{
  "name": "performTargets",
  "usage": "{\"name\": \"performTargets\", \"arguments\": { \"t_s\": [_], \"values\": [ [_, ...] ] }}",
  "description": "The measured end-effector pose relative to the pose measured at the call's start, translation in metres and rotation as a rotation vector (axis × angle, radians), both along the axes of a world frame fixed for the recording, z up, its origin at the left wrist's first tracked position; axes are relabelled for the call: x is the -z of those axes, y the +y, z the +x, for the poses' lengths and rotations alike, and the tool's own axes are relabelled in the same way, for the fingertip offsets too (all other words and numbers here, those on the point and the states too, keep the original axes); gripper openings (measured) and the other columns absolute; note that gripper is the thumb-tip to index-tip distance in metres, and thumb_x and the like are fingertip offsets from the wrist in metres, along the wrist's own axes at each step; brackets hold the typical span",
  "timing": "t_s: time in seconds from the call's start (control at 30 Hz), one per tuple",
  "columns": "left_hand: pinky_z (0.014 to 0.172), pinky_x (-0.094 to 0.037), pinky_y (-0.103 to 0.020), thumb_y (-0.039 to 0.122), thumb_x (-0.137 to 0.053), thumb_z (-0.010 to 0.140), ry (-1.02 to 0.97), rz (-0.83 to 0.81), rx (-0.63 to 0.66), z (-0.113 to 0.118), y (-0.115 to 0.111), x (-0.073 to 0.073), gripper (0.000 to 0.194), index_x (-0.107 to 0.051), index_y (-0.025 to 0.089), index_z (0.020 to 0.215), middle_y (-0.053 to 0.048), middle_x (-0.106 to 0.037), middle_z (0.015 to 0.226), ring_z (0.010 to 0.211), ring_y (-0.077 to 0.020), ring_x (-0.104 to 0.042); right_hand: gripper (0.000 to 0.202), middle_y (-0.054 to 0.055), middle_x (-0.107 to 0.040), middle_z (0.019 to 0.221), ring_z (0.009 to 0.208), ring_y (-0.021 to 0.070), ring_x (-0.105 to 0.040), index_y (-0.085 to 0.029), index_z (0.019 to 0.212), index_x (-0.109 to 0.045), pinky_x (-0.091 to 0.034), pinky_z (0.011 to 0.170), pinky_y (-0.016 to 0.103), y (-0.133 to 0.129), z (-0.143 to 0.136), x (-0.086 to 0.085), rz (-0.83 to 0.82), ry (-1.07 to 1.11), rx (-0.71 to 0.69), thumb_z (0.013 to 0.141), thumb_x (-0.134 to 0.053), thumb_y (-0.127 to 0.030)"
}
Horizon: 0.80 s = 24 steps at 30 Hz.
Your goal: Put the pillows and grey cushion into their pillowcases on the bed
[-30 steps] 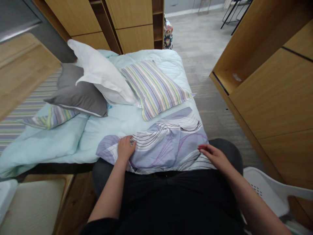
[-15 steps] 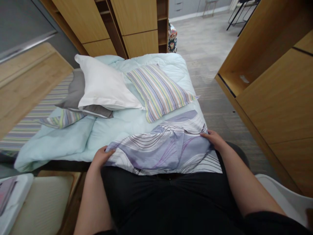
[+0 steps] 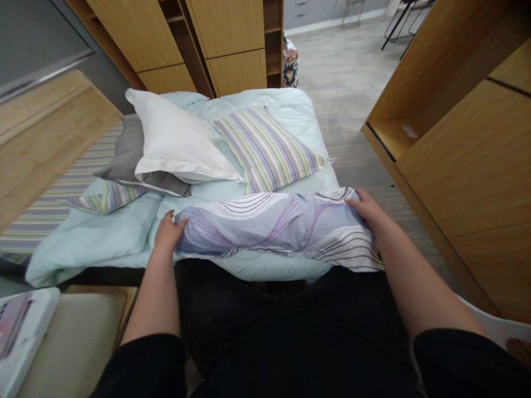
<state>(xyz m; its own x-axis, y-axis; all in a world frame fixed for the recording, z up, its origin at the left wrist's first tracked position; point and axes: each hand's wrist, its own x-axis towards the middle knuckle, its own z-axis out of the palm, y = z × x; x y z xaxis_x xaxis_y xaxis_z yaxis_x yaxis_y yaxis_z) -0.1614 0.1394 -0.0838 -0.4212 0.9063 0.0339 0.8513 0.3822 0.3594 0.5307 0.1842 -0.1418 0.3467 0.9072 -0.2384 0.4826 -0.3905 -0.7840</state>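
A purple and white patterned cloth (image 3: 265, 224) stretches across the near edge of the bed, between my two hands. My left hand (image 3: 171, 229) pinches its left end, and my right hand (image 3: 365, 207) grips its upper right corner. Just beyond the cloth lies a striped pillow (image 3: 269, 146). A white pillow (image 3: 178, 138) rests on a grey pillow (image 3: 128, 149) farther left. Beneath them all is a light blue quilt (image 3: 112, 232).
Wooden cabinets (image 3: 234, 33) stand behind the bed, and another wooden cabinet (image 3: 477, 171) is at the right. A wooden board (image 3: 53, 127) juts in from the left. A cushioned seat (image 3: 74, 337) is at the lower left.
Both hands have moved forward, away from my body, with the cloth. The cloth now covers less depth, touches the striped pillow's near edge, and shows the quilt's edge below it.
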Motion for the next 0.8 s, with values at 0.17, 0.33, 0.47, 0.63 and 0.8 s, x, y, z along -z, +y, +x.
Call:
{"name": "performTargets", "arguments": {
  "t_s": [0.17, 0.33, 0.47, 0.63, 0.8],
  "values": [
    [0.130, -0.036, -0.051, 0.056, -0.061, 0.097, 0.136, 0.080, 0.082, 0.058, -0.083, 0.086, 0.071, -0.055, 0.013, 0.154, -0.024, -0.055, 0.159, 0.153, -0.0370, -0.048, 0.093, 0.029, -0.036, 0.171, 0.158, 0.0463, -0.038, -0.009, 0.166, -0.044, -0.034, 0.129, 0.060, -0.114, -0.035, 0.052, 0.067, -0.595, -0.241, 0.088, -0.075, -0.050],
    [0.134, -0.017, -0.066, 0.057, -0.078, 0.087, 0.273, -0.177, 0.446, 0.074, -0.124, 0.095, 0.074, -0.063, 0.025, 0.152, -0.017, -0.043, 0.173, 0.164, -0.0438, -0.030, 0.080, 0.015, -0.034, 0.177, 0.157, 0.0472, -0.038, -0.027, 0.157, -0.058, -0.037, 0.125, 0.063, -0.193, -0.067, 0.058, 0.069, -0.790, -0.672, 0.081, -0.079, -0.037],
    [0.132, -0.026, -0.064, 0.046, -0.080, 0.083, 0.261, -0.240, 0.627, 0.056, -0.129, 0.084, 0.068, -0.068, 0.027, 0.147, -0.013, -0.053, 0.168, 0.158, -0.0427, -0.043, 0.056, 0.020, -0.056, 0.160, 0.144, 0.0436, -0.054, -0.020, 0.141, -0.072, -0.044, 0.116, 0.059, -0.171, -0.058, 0.043, 0.025, -0.934, -0.539, 0.087, -0.060, -0.014],
    [0.105, -0.053, -0.050, 0.023, -0.052, 0.090, 0.340, -0.174, 0.382, 0.026, -0.148, 0.073, 0.044, -0.080, 0.021, 0.123, -0.016, -0.079, 0.127, 0.118, -0.0382, -0.073, 0.050, 0.010, -0.075, 0.138, 0.123, 0.0313, -0.070, -0.024, 0.127, -0.080, -0.052, 0.105, 0.043, -0.143, -0.005, 0.027, 0.028, -0.782, -0.502, 0.086, -0.055, -0.012],
    [0.080, -0.052, -0.036, 0.032, -0.050, 0.088, 0.336, 0.128, 0.002, -0.005, -0.141, 0.006, 0.043, -0.077, 0.019, 0.118, -0.010, -0.080, 0.101, 0.094, -0.0302, -0.072, 0.041, 0.010, -0.082, 0.119, 0.105, 0.0310, -0.076, -0.022, 0.126, -0.081, -0.050, 0.075, 0.036, -0.129, 0.033, -0.029, 0.162, -0.830, -0.327, 0.094, -0.056, -0.029]
  ]
}}
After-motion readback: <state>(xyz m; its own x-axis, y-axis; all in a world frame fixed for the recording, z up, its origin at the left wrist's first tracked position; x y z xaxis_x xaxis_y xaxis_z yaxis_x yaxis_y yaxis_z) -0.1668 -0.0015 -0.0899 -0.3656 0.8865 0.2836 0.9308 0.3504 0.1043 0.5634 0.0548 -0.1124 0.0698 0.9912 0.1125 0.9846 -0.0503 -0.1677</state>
